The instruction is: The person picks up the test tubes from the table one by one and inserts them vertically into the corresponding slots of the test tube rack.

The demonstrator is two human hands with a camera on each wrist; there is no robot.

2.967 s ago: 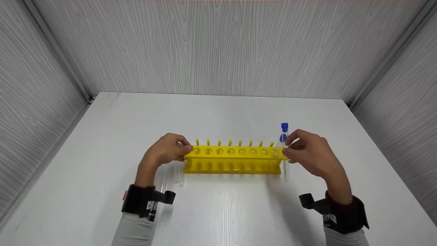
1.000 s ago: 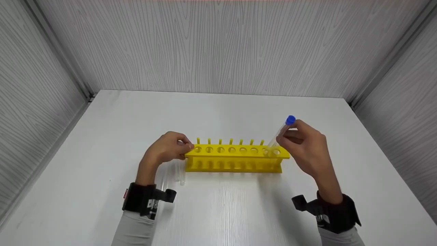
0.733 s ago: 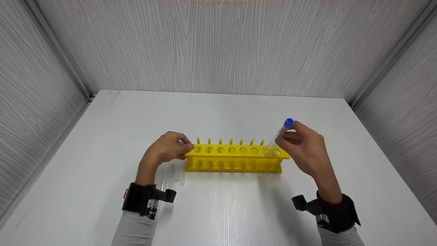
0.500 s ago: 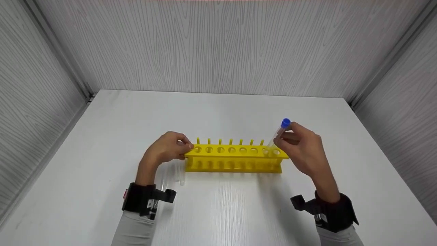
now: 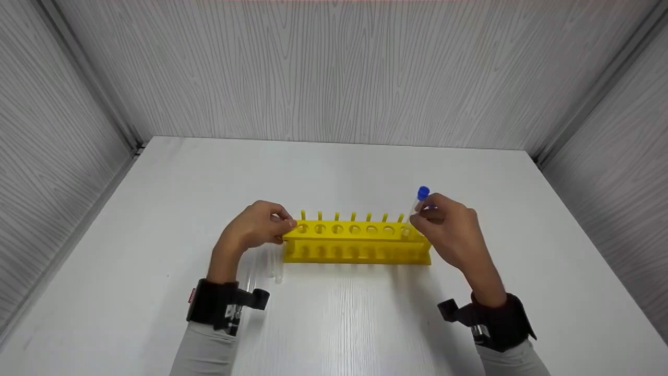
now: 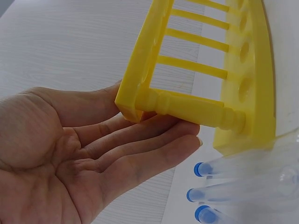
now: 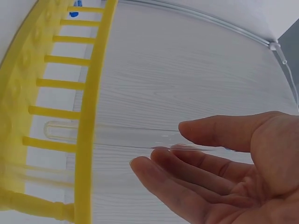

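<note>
A yellow test tube rack (image 5: pixel 344 238) stands on the white table. My left hand (image 5: pixel 257 225) grips its left end, thumb on the top plate and fingers underneath, as the left wrist view shows. My right hand (image 5: pixel 450 230) pinches a clear test tube (image 5: pixel 415 210) with a blue cap (image 5: pixel 423 192). This tube leans slightly right, its lower part through the second hole from the right. In the right wrist view its rounded end (image 7: pixel 58 130) sits between the rack's top plate and base. Another clear tube (image 7: pixel 42 177) stands in the end hole, mostly hidden by my hand in the head view.
Several clear test tubes (image 5: pixel 277 269) lie on the table left of the rack, partly under my left forearm; their blue caps (image 6: pixel 202 169) show in the left wrist view. Grey wood-grain panels (image 5: pixel 334 73) enclose the table at the back and sides.
My right hand has brought the test tube from beside the rack's right end into the second hole from the right. It has since moved left and slightly down, tilting the tube more upright.
</note>
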